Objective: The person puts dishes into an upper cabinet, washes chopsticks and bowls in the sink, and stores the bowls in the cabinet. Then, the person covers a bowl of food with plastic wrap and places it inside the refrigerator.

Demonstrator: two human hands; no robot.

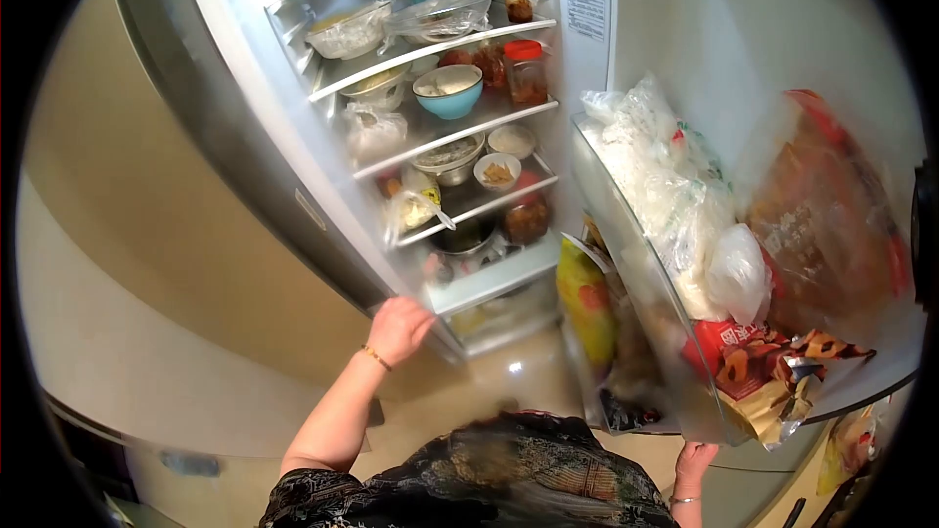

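My left hand (401,326), a bracelet at its wrist, is raised before the lower left of the open refrigerator (499,284). Its fingers are curled in and nothing shows in them. At the bottom right, my right hand (695,457) grips the edge of the refrigerator door (685,20), its fingers partly hidden. Above that hand, a clear door bin (646,244) holds white plastic bags (665,196), a large reddish-brown package (817,215) and a crumpled red and gold packet (768,376).
Refrigerator shelves carry a blue bowl (448,98), a red-lidded jar (526,78), a small bowl of food pieces (498,173) and several covered bowls. A yellow bag (587,303) stands in a lower door bin. A closed curved panel (147,235) is at left.
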